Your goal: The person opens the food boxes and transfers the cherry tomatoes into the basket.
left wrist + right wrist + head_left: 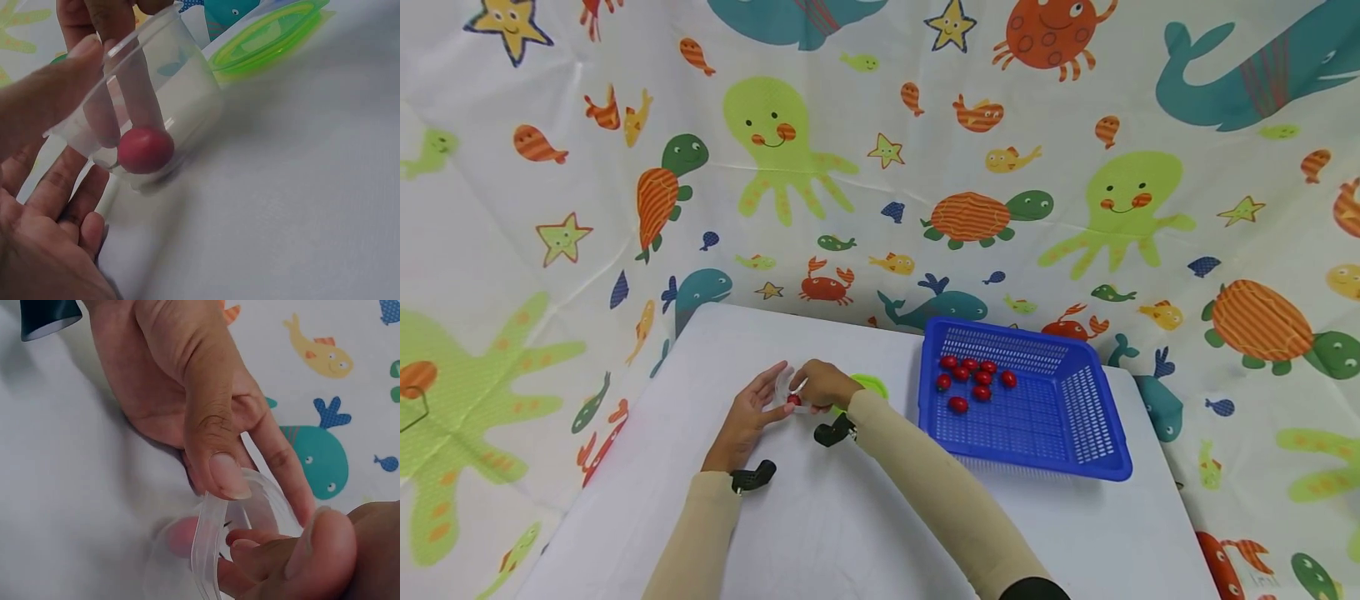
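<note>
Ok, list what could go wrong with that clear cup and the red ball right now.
1. The small clear plastic cup lies tilted on the white table, so the round red ball inside could roll out of its mouth.
2. The left hand pinches only the thin rim with its thumb; that hold may slip.
3. The right hand has fingers inside the cup and might knock the ball.

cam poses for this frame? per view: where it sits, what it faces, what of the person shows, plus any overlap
Head: worn on the head, looks forward and down at the white table, blue basket and patterned backdrop; both beige sleeves and hands show.
Left wrist: low by the left hand, faces the clear cup with a red ball inside, green lid behind.
Right wrist: close over the cup rim; right hand fingers in the foreground, left hand beyond.
Shared: all three see the cup and both hands.
</note>
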Demonstrator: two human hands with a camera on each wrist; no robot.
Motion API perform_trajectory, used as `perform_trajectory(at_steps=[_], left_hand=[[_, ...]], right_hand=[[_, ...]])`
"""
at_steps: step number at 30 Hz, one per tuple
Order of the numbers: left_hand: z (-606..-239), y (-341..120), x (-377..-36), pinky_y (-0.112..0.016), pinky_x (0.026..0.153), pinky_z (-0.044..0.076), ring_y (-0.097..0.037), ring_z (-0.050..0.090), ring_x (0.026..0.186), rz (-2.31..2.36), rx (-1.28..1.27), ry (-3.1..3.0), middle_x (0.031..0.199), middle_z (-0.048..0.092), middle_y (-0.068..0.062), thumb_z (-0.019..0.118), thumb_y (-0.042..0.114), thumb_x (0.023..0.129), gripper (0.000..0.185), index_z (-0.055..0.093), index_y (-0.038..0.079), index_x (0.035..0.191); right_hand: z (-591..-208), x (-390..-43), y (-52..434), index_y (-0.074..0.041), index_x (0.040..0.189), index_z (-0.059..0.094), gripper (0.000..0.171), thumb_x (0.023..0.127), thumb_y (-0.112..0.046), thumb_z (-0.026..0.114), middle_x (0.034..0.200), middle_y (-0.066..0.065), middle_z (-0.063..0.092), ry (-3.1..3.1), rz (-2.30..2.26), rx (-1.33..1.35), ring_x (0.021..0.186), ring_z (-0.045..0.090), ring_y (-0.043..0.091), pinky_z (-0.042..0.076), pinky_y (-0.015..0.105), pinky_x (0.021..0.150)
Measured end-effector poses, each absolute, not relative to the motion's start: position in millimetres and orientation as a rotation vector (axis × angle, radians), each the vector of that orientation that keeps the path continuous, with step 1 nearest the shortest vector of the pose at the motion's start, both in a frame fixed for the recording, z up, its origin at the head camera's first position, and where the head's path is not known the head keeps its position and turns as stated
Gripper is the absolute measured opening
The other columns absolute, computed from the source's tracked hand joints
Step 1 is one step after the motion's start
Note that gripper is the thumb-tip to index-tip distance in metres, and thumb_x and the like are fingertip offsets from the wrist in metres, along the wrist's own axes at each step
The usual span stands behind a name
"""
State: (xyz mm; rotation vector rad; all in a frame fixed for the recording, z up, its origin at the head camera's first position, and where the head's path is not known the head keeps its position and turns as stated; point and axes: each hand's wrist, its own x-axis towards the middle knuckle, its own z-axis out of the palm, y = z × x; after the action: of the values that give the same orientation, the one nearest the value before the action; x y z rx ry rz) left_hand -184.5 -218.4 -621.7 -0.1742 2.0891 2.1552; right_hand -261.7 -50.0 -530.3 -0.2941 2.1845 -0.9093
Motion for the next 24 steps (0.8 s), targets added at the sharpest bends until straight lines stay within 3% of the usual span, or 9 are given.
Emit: perform_trajectory(at_steps=[16, 24], left_hand=[[-624.4, -218.1, -181.7, -0.06, 0.135, 0.013, -0.028, 0.015, 0.168, 2.175, -0.159, 2.082, 0.175, 0.033, -0.001, 0.083, 0.022, 0.094, 0.083, 0.04, 0.027, 0.165], [-626.0, -216.8, -181.4, -0.059, 0.135, 0.015, -0.029, 0.017, 0.167, 2.176, -0.141, 2.094, 0.176, 0.032, 0.0, 0.082, 0.02, 0.095, 0.082, 0.04, 0.025, 0.165]], right_hand=[[-532.9, -262.7, -46.9, -0.006, 0.117, 0.078, 0.019, 0.102, -0.001, 0.067, 0.096, 0.007, 0.068, 2.183, -0.898, -0.358, 0.053, 0.054, 0.016, 0.046, 0.024, 0.048], [-533.3, -261.2, -49.6, -0.006, 0.123, 0.076, 0.022, 0.102, -0.004, 0.068, 0.1, 0.008, 0.069, 2.232, -0.781, -0.407, 0.056, 0.058, 0.017, 0.052, 0.024, 0.052]])
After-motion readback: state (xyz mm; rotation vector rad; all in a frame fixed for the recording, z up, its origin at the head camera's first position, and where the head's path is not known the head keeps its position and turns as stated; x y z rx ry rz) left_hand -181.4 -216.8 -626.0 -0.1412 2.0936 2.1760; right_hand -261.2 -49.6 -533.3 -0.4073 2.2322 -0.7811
